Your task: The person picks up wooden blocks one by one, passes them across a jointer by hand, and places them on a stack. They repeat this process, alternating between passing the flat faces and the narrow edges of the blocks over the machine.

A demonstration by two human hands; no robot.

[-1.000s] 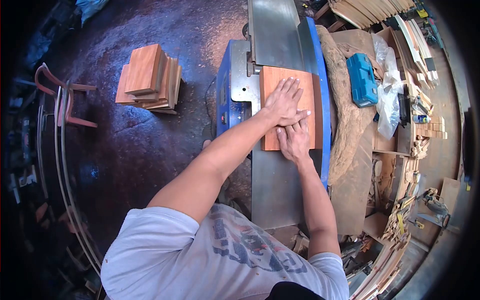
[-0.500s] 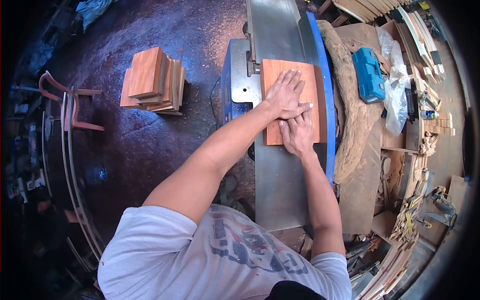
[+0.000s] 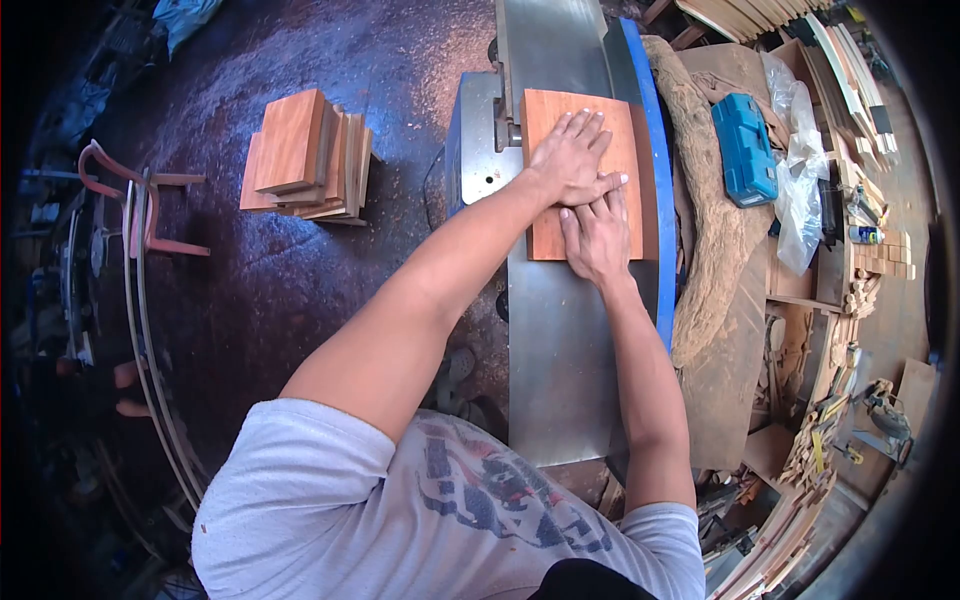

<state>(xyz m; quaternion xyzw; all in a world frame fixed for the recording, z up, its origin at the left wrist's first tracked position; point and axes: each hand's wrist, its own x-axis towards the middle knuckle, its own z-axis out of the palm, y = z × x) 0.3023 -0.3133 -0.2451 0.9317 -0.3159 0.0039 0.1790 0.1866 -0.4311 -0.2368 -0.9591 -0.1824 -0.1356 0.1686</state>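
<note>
A reddish-brown wooden board (image 3: pixel 620 130) lies flat on the metal bed of a jointer (image 3: pixel 565 380), close along its blue-edged fence (image 3: pixel 655 170). My left hand (image 3: pixel 572 160) presses palm down on the board's middle, fingers spread and pointing away from me. Just behind it, my right hand (image 3: pixel 600 240) rests on the near part of the board, fingers stretched flat. The left thumb overlaps the right fingertips. Whatever lies under the board is hidden.
Left of the machine stands a stack of similar boards (image 3: pixel 290 145). A chair frame (image 3: pixel 150 210) is farther left. On the right are a rough log slab (image 3: pixel 705 220), a teal tool case (image 3: pixel 745 150), clear plastic (image 3: pixel 800 200) and many wood offcuts (image 3: pixel 815 440). Shavings cover the floor.
The board has slid a little forward along the bed, away from me. Both hands have moved with it, staying flat on top.
</note>
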